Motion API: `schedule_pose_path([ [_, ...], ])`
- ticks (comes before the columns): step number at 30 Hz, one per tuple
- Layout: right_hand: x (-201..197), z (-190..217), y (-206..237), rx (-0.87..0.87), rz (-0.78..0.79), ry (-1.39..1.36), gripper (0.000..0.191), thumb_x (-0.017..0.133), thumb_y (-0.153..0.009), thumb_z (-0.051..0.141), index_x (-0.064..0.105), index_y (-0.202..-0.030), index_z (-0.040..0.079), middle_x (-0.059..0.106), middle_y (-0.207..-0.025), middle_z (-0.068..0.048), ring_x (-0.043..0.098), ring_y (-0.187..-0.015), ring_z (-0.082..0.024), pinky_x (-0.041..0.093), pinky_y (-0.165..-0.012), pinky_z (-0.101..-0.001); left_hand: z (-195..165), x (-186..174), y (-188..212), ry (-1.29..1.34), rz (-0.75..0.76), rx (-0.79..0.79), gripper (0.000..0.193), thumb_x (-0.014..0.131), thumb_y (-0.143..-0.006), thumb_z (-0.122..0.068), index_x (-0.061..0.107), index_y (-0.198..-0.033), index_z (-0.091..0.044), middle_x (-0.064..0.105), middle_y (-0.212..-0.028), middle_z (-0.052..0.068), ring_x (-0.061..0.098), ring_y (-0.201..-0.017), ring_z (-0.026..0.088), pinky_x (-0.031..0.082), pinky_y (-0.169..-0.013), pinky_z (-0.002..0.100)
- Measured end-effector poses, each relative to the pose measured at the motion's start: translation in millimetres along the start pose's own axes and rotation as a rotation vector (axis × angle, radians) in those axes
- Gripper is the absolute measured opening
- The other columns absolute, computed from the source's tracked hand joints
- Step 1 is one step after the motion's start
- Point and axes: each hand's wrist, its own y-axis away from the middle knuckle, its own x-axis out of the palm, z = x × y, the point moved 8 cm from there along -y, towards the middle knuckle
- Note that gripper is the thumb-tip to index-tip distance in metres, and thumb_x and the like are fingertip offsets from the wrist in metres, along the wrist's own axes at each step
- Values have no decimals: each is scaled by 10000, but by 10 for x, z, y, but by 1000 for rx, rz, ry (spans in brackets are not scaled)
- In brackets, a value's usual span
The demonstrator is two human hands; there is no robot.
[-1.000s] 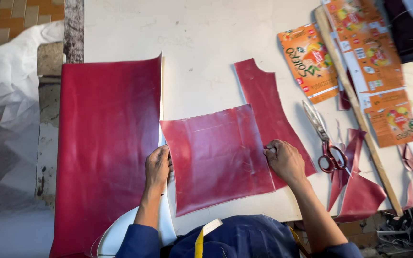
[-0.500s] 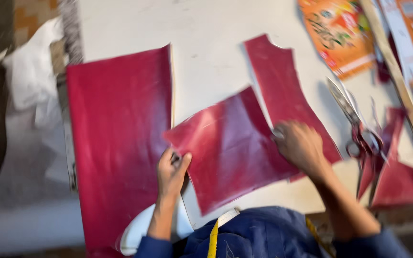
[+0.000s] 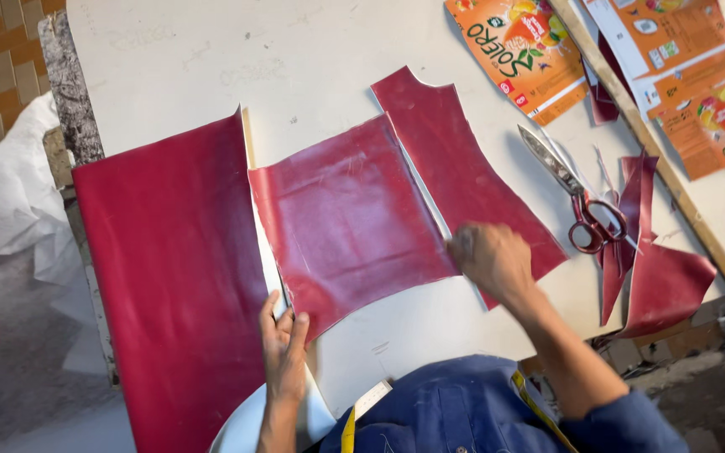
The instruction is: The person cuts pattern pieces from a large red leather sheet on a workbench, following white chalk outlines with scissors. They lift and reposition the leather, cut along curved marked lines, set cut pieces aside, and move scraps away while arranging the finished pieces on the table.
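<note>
My left hand lay flat, fingers together, on the red leather panel's lower left corner. My right hand, loosely curled and blurred, pressed its right edge against the white worktop.

- A flattened orange carton lies at the upper centre-right of the frame, roughly rectangular and tilted, printed with fruit pictures, green and white.
- A second flattened carton lies in the upper right corner, a longer strip of white and orange panels with fruit pictures, partly cut by the frame edge.
</note>
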Motion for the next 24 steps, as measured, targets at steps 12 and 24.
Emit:
schedule_pose_path([
  [12, 469, -463, 209, 148, -11, -187, 274, 729, -864, 393, 779, -904, 127, 755, -736, -83, 723, -680, -269, 576, -665, -420, -393, 381, -93, -982, -91, 400, 453, 838, -756, -151, 701, -1173, -39, 687, -1029, 124, 673, -974, 302, 538, -868, 426],
  [24, 524, -589, 208, 176, 42, -250, 299, 783, -839, 398, 780, -838, 99, 730, -651, -69, 692, -570, -199, 574, -613, -382, -360, 383, -43, -980, -75, 404, 459, 846, -754, -145, 700, -1174, -29, 676, -1036, 112, 674, -962, 267, 554, -848, 409],
])
